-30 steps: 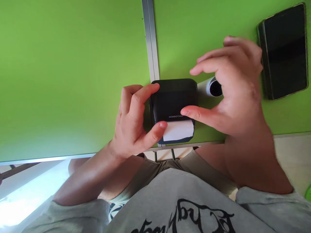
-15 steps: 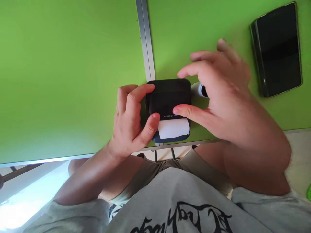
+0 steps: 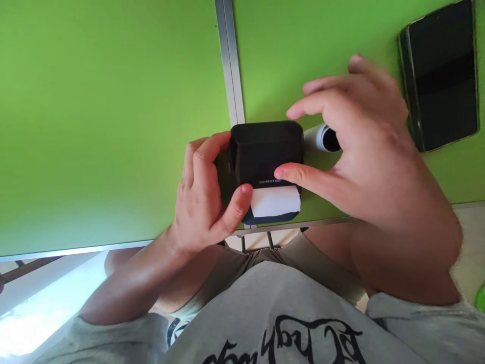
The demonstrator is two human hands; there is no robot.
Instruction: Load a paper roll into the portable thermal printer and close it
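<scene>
The box (image 3: 265, 154) sat on the desk (image 3: 113, 116) between the left hand (image 3: 202, 184) and right hand (image 3: 369, 129), both with fingers (image 3: 308, 105) wide, the right thumb (image 3: 303, 175) perhaps touching it, seemingly a steadying step, and the next move called for gentleness.

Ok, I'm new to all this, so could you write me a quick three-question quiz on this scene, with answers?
1. Which hand is nearer the dark-screened device: the left hand or the right hand?
2. True or false: the white paper is nearer the grey shirt than the pale lettering is.
3. Fill in: seen by the wearer, the white roll lies to the ____ of the black box.

Key: 1. The right hand. 2. True. 3. Right.
</scene>
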